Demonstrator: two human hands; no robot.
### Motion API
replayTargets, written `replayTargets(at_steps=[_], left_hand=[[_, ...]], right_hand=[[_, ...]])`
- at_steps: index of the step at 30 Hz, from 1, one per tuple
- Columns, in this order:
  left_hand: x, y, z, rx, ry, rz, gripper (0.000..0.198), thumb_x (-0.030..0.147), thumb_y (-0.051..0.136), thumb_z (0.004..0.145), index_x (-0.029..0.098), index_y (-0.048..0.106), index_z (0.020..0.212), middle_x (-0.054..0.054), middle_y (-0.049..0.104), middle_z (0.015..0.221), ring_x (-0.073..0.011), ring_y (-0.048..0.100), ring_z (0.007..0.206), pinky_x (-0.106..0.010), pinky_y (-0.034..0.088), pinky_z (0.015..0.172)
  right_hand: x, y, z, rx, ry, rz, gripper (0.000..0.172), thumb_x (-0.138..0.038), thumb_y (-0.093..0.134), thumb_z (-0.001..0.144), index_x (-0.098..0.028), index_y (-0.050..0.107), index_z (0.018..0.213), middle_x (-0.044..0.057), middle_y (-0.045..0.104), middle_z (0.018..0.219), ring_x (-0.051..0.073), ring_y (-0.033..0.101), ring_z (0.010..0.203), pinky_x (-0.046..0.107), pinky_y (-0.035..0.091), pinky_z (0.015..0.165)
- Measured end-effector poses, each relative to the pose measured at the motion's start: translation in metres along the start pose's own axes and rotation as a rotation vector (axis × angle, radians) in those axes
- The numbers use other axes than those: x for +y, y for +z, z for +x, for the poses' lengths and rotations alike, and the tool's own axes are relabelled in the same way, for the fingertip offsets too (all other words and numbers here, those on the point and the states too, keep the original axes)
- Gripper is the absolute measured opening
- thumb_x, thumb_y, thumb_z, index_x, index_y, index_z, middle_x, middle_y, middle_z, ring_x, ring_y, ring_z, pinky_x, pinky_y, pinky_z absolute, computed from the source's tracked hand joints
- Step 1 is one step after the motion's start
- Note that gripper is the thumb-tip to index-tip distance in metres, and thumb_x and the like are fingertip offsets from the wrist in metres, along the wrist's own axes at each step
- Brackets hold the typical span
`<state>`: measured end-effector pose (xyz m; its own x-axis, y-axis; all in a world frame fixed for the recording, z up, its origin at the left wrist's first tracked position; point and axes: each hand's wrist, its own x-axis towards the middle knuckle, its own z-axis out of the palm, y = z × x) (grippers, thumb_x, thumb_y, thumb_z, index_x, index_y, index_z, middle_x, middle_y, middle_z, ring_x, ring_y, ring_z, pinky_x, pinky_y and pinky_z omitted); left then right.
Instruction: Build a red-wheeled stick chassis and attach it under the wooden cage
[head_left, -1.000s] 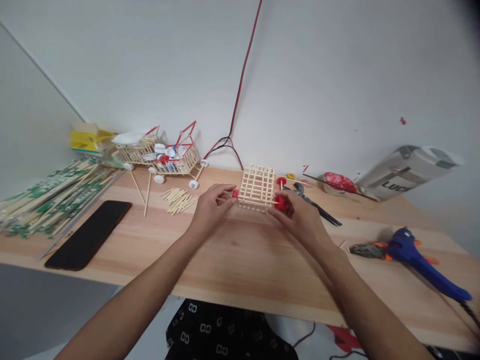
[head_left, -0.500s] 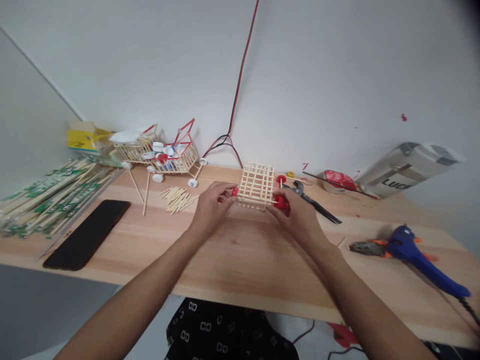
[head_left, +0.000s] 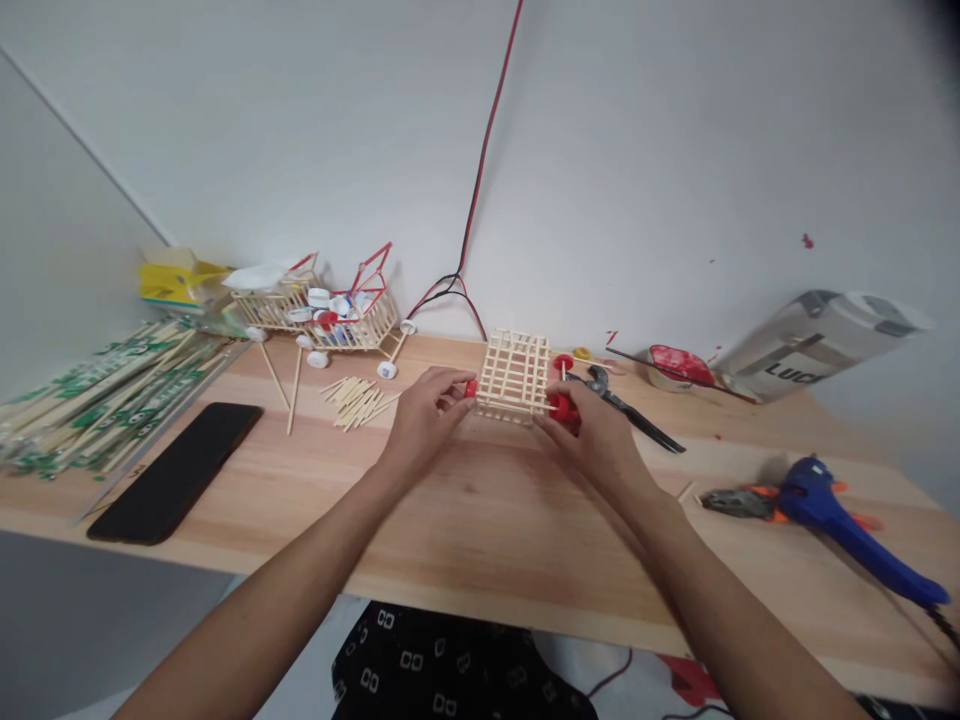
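Note:
A small basket frame of crossed wooden sticks (head_left: 514, 372) lies on the table between my hands, its lattice side up. Red bottle caps are set at its sides like wheels. My left hand (head_left: 433, 412) pinches the red cap at the left (head_left: 471, 388) between thumb and fingers. On the other side, my right hand (head_left: 592, 425) has its fingers closed around the near right red cap (head_left: 562, 408), partly hiding it. Behind that hand, another red cap (head_left: 563, 362) shows at the end of a stick.
Pliers (head_left: 637, 418) lie right of the basket; more pliers (head_left: 739, 502) and a blue glue gun (head_left: 840, 525) sit farther right. Short cut sticks (head_left: 358, 402), a phone (head_left: 176, 472), packaged sticks (head_left: 120, 395) and a stick cart filled with caps (head_left: 352, 315) occupy the left.
The view has shifted very slightly. Both hands keep their hold at the basket's sides, and the fingers of my left hand have moved a little around the red cap.

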<state>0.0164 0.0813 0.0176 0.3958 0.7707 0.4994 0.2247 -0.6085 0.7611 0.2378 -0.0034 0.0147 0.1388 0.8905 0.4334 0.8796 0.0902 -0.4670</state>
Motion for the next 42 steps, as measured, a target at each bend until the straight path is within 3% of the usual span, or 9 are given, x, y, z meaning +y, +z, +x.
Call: replayTargets(at_steps=[16,30,42], left_hand=[[0.002,-0.004,-0.001,0.050,-0.056,0.008,0.025,0.026,0.062,0.086,0.019,0.065,0.110,-0.008,0.066,0.111,-0.0159,0.064,0.091,-0.028,0.053,0.074],[-0.006,-0.001,-0.002,0.017,-0.058,-0.080,0.029,0.024,0.064,0.084,0.019,0.064,0.113,-0.009,0.066,0.111,-0.0149,0.066,0.084,-0.030,0.053,0.074],[-0.006,0.000,-0.002,-0.043,-0.018,-0.082,0.026,0.013,0.067,0.079,0.021,0.069,0.104,-0.006,0.066,0.109,-0.0154,0.064,0.092,-0.028,0.054,0.077]], right_hand=[[-0.003,-0.006,0.000,0.009,0.012,0.012,0.035,-0.042,0.062,0.081,-0.020,0.060,0.108,0.010,0.069,0.104,0.024,0.065,0.086,0.036,0.049,0.073],[0.003,-0.007,-0.002,0.020,-0.018,0.009,0.034,-0.041,0.060,0.082,-0.020,0.061,0.108,0.009,0.070,0.095,0.022,0.064,0.076,0.035,0.049,0.069],[0.005,-0.006,-0.002,0.017,-0.007,-0.013,0.033,-0.041,0.060,0.084,-0.020,0.061,0.110,0.008,0.070,0.091,0.022,0.064,0.075,0.034,0.048,0.068]])
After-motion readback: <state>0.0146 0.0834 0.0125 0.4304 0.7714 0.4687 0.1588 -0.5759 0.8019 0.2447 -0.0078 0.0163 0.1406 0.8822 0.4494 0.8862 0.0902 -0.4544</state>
